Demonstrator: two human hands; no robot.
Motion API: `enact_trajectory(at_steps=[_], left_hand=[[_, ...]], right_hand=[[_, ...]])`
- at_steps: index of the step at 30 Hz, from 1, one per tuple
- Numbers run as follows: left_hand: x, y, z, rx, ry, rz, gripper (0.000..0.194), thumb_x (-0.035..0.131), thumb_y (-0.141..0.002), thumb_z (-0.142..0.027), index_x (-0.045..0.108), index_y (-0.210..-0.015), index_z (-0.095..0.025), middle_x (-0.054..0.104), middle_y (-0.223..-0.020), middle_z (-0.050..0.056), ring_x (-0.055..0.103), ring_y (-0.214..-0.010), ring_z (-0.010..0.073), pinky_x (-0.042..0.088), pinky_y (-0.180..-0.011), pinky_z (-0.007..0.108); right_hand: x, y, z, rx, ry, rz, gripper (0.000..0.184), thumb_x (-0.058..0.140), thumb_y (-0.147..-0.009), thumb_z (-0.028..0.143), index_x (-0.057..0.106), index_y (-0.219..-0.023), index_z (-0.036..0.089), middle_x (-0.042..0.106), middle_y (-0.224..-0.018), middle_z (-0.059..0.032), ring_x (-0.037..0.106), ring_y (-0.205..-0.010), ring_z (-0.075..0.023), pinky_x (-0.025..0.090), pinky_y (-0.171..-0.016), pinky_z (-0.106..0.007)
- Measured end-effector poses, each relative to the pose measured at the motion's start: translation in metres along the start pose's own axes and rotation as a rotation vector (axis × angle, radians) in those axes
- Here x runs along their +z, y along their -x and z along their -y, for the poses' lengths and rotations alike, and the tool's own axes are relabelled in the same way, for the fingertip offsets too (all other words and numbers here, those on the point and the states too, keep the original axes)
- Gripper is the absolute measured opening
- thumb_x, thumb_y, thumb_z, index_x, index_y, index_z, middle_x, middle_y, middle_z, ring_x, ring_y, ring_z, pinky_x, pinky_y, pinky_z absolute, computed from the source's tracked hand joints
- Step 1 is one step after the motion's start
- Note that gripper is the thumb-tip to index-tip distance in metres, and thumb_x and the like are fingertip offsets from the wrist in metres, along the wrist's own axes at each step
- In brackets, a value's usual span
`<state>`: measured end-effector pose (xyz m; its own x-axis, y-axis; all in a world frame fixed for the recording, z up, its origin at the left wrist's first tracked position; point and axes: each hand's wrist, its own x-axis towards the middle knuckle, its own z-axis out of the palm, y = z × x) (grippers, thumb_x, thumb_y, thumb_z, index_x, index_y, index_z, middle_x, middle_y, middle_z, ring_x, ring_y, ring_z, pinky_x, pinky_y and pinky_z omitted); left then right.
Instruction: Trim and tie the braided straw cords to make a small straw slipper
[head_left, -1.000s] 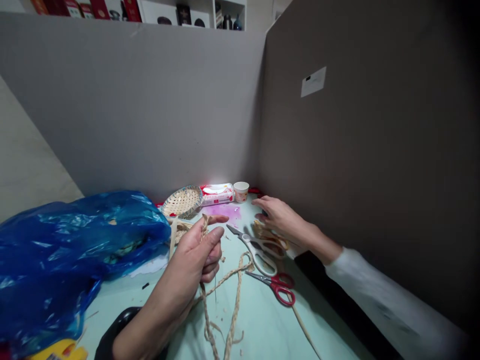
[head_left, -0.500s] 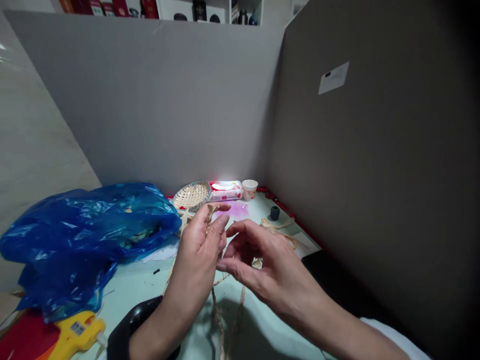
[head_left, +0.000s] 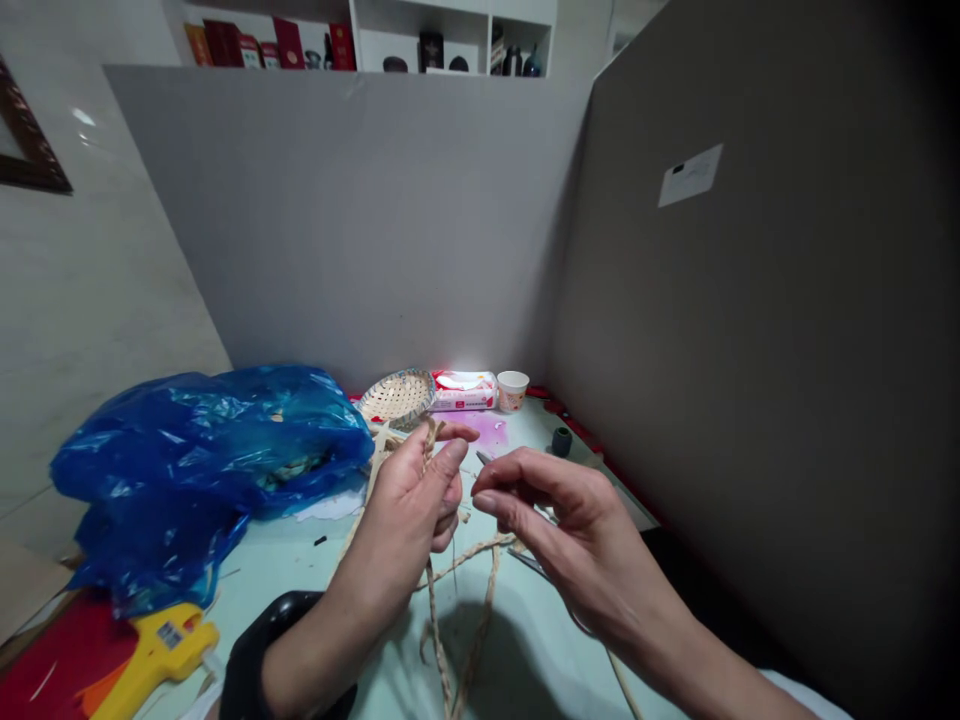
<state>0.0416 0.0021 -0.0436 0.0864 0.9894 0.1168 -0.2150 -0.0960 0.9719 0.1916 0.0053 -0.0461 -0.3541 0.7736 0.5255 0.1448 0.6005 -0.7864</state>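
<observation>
My left hand (head_left: 420, 490) is closed on a braided straw cord (head_left: 430, 440), whose end sticks up between thumb and forefinger. More of the braid hangs below the fist and runs over the table in loops. Close to its right, my right hand (head_left: 555, 520) has thumb and forefinger pinched together; anything between them is too small to make out. A thin dark thread (head_left: 454, 565) hangs below the left fist. Metal scissors (head_left: 529, 562) show partly beneath the right hand, most of them hidden by it.
A blue plastic bag (head_left: 210, 470) lies left, above a yellow glue gun (head_left: 169, 655). Behind the hands are a woven basket (head_left: 397, 397), a tissue pack (head_left: 465, 392), a paper cup (head_left: 512, 391) and a small dark spool (head_left: 561, 441). Grey panels (head_left: 375, 220) enclose the table's back and right.
My right hand has moved away from the left, to the right, and its fingers have drawn together. The scissors have come into sight. The whole view has shifted slightly.
</observation>
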Motion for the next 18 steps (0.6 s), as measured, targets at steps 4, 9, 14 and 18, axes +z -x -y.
enact_trajectory(at_steps=[4, 9, 14, 18], left_hand=[[0.000, 0.003, -0.002, -0.037, 0.039, 0.018, 0.029, 0.056, -0.093, -0.044, 0.052, -0.107, -0.019, 0.028, -0.052, -0.013, 0.016, -0.045, 0.0052, 0.017, -0.038, 0.015], [0.002, 0.006, -0.004, -0.037, 0.022, -0.023, 0.029, 0.056, -0.092, -0.044, 0.052, -0.107, -0.020, 0.026, -0.053, -0.013, 0.013, -0.046, 0.0051, 0.014, -0.038, 0.015], [0.002, 0.003, 0.002, -0.041, -0.008, -0.033, 0.027, 0.055, -0.092, -0.045, 0.052, -0.103, -0.021, 0.034, -0.055, -0.011, 0.020, -0.044, 0.0050, 0.013, -0.039, 0.017], [0.001, -0.001, 0.006, -0.047, -0.028, -0.003, 0.028, 0.054, -0.092, -0.049, 0.051, -0.100, -0.022, 0.031, -0.055, -0.012, 0.019, -0.045, 0.0059, 0.012, -0.040, 0.019]], right_hand=[[-0.001, 0.001, 0.003, 0.017, -0.019, 0.034, 0.009, 0.062, -0.094, 0.026, 0.069, -0.088, 0.023, 0.070, -0.084, 0.0027, 0.061, -0.075, -0.0114, 0.045, -0.063, -0.021], [0.003, 0.001, 0.003, -0.074, 0.055, 0.053, 0.009, 0.071, -0.087, 0.025, 0.069, -0.094, 0.021, 0.071, -0.086, 0.0012, 0.060, -0.071, -0.0121, 0.047, -0.067, -0.024], [0.006, -0.002, 0.002, -0.163, 0.059, 0.010, 0.009, 0.065, -0.090, 0.016, 0.070, -0.082, 0.018, 0.070, -0.080, -0.0026, 0.063, -0.072, -0.0144, 0.047, -0.069, -0.026], [0.005, -0.009, 0.005, -0.170, 0.032, 0.025, 0.011, 0.066, -0.088, 0.014, 0.071, -0.079, 0.018, 0.069, -0.077, -0.0021, 0.062, -0.071, -0.0140, 0.047, -0.069, -0.025]])
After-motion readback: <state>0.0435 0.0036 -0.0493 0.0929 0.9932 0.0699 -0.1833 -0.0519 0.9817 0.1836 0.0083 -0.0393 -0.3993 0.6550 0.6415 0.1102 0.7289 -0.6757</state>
